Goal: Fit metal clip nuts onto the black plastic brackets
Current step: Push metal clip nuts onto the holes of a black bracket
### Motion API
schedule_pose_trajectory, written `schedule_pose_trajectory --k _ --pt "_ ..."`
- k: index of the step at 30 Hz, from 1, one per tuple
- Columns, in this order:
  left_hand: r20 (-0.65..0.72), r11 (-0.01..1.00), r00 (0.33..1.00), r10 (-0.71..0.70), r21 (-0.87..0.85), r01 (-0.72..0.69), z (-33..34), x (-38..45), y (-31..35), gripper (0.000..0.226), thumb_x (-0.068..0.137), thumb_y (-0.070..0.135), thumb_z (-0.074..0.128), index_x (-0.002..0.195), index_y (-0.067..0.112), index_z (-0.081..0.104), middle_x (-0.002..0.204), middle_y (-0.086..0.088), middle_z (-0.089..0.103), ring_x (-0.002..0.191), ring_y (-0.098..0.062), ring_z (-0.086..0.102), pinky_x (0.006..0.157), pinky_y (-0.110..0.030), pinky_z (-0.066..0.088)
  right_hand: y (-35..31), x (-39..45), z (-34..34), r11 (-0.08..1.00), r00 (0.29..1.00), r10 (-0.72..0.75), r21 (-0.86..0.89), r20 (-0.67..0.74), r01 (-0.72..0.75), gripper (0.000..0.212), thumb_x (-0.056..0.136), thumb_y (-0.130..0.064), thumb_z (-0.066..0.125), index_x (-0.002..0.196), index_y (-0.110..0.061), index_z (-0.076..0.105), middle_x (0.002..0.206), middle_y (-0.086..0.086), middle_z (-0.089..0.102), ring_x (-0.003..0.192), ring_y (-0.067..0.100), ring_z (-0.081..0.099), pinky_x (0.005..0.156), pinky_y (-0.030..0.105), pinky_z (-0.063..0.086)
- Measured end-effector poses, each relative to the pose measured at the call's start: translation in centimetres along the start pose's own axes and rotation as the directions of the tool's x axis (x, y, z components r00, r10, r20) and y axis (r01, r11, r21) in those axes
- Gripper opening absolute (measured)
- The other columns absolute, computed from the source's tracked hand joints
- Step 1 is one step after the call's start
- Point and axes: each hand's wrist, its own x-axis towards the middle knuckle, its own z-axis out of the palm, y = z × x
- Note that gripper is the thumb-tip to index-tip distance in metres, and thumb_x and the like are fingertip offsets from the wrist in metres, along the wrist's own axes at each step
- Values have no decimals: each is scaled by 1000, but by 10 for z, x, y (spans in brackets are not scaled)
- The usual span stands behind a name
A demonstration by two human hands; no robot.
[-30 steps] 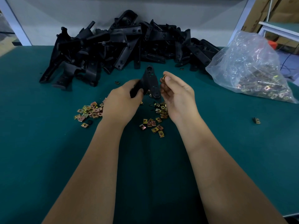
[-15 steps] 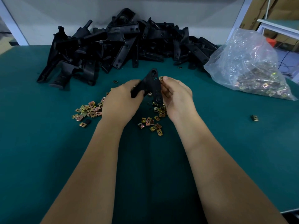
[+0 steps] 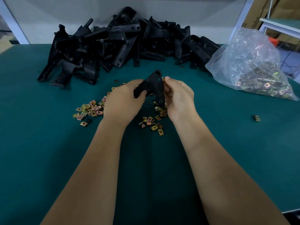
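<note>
While my left hand (image 3: 123,101) grips the black bracket (image 3: 152,86), my right hand (image 3: 178,98) pinches a clip nut (image 3: 163,78) at its two o'clock edge.

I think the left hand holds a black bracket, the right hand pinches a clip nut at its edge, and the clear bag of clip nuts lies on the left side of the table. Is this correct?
One detail is wrong. The head view shows the clear bag of clip nuts on the right side of the table, not the left. The rest stands: the left hand holds a black bracket, and the right hand pinches a clip nut at its edge.
</note>
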Motion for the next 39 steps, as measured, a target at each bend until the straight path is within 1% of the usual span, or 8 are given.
schedule_pose_trajectory --k 9,13,16,20,28,32,36,39 --pt "11 1000 1000 10 7 -10 0 1 1 30 93 34 59 123 36 64 98 7 72 89 -17 64 68 -28 46 1 -1 2 997 1000 18 -76 -11 -19 13 91 -3 64 80 -10 64 68 4 69 57 11 64 53 24 53" --pt "12 1000 1000 -5 20 4 0 2 2 33 94 35 59 126 36 62 101 5 72 91 -19 64 71 -32 51 3 1 2 988 1000 -26 -155 -15 23 2 90 -7 67 89 -8 68 83 8 71 72 16 68 68 29 58" --pt "0 999 1000 1 39 -1 -1 1 3 33 94 35 59 127 34 61 101 2 72 90 -23 65 72 -35 52 7 0 4 945 989 -144 -297 11 141 18 83 -13 78 93 -10 64 94 8 71 86 18 70 79 29 59" --pt "-6 998 1000 30 49 -29 0 0 4 31 94 30 60 125 30 62 99 -1 72 89 -25 65 69 -34 51 13 -1 7 838 965 -261 -498 -9 222 35 74 -17 84 91 -27 55 91 -4 66 78 2 66 62 10 50" --pt "-7 997 998 66 43 -66 1 -1 5 31 93 29 62 124 29 64 102 -1 72 90 -25 65 70 -33 50 16 -1 6 788 935 -355 -543 -14 291 16 77 -13 78 85 -17 64 74 -1 71 64 6 68 57 17 53" --pt "-20 995 997 73 69 -71 1 -1 4 31 94 30 61 125 28 63 100 -2 72 89 -25 65 69 -34 50 16 -2 7 772 931 -366 -559 -1 303 16 79 -14 78 84 -19 63 77 -2 70 66 3 67 58 14 51" --pt "-25 995 997 69 76 -67 1 -1 4 30 95 30 60 125 27 62 102 -3 72 92 -27 65 71 -35 52 19 -4 8 647 900 -435 -685 30 335 18 83 -27 75 85 -24 57 77 -11 62 66 -9 60 52 7 42" --pt "-15 996 998 54 76 -52 0 -1 4 30 95 31 58 125 29 62 101 0 72 90 -24 64 71 -37 53 20 -5 6 517 888 -452 -787 82 336 22 85 -38 69 77 -23 55 69 -13 57 62 0 55 53 15 38"
